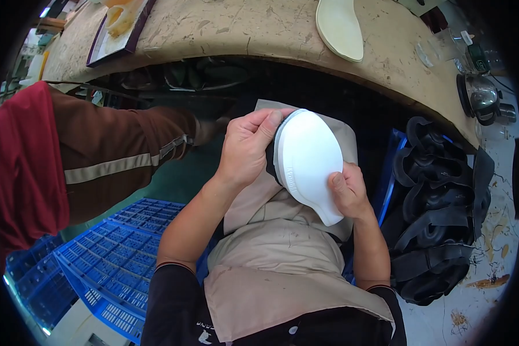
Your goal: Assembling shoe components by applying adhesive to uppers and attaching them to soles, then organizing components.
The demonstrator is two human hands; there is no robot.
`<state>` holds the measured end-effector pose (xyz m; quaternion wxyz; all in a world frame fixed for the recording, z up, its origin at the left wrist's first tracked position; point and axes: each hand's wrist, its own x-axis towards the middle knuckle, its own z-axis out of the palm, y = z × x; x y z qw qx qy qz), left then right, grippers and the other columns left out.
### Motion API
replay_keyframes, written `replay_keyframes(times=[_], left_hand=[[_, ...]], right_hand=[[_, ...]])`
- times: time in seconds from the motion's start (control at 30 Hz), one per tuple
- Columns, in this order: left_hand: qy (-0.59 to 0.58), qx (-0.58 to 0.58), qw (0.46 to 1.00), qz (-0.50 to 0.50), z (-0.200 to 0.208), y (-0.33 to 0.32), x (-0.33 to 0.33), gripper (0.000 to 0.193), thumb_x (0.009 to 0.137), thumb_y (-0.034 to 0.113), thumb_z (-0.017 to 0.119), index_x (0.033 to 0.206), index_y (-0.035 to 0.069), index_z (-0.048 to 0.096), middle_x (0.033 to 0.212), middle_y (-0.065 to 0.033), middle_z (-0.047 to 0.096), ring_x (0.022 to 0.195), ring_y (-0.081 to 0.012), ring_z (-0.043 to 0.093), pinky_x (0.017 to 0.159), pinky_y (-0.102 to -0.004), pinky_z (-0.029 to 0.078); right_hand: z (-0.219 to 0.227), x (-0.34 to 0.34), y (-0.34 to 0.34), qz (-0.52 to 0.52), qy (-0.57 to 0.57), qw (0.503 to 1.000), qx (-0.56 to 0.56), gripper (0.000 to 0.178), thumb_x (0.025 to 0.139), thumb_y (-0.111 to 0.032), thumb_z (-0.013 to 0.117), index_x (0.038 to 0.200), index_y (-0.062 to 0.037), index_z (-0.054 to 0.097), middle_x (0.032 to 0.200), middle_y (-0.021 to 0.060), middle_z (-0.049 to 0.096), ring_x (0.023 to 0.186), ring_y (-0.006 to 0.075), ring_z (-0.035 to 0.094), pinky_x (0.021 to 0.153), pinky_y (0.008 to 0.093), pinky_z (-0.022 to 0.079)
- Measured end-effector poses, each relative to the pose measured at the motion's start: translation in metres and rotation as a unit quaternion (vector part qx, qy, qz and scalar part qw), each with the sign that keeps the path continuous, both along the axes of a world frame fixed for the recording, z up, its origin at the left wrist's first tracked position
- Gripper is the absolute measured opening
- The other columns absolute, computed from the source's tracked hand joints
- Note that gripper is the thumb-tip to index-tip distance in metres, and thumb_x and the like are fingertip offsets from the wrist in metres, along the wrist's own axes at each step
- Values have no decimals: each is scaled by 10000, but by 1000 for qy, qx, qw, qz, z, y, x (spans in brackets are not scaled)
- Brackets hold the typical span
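Observation:
Above my lap I hold a white shoe sole piece (pixel 312 153), broad at the far end and narrowing toward me. A grey layer edges its left side, and some black material shows behind it there. My left hand (pixel 245 144) pinches the far left edge between thumb and fingers. On the near right side, my right hand (pixel 350 191) grips the narrower part, its thumb on the white face and its fingers mostly hidden underneath. The piece is tilted, its white face turned up.
A worn workbench (pixel 236 34) curves ahead, bearing cream sole pieces (pixel 341 32) and a tray (pixel 101 49) with a yellowish jar (pixel 118 22). Black shoe uppers (pixel 435 202) are piled right. Blue crates (pixel 118 248) stand left, near another person's brown-trousered leg (pixel 115 138). Glass vessels (pixel 481 95) stand far right.

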<state>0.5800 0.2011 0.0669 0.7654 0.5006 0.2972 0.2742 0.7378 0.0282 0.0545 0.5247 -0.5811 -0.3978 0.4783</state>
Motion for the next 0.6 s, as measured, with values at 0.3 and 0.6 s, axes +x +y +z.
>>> replay_keyframes(times=[0.3, 0.6], left_hand=[[10, 0, 1000, 7, 5, 1, 3, 287, 1031, 149, 535, 1156, -48, 702, 994, -76, 730, 831, -97, 614, 759, -216, 508], [38, 23, 998, 55, 15, -21, -8, 343, 999, 219, 568, 1125, -74, 695, 919, -79, 703, 767, -126, 570, 709, -234, 468]], right_hand=[[-1, 4, 3, -2, -2, 1000, -10, 419, 994, -333, 577, 1047, 77, 648, 798, 143, 707, 635, 201, 638, 598, 284, 506], [38, 6, 10, 66, -115, 991, -16, 376, 963, -322, 606, 953, 52, 648, 789, 170, 705, 601, 308, 645, 603, 354, 518]])
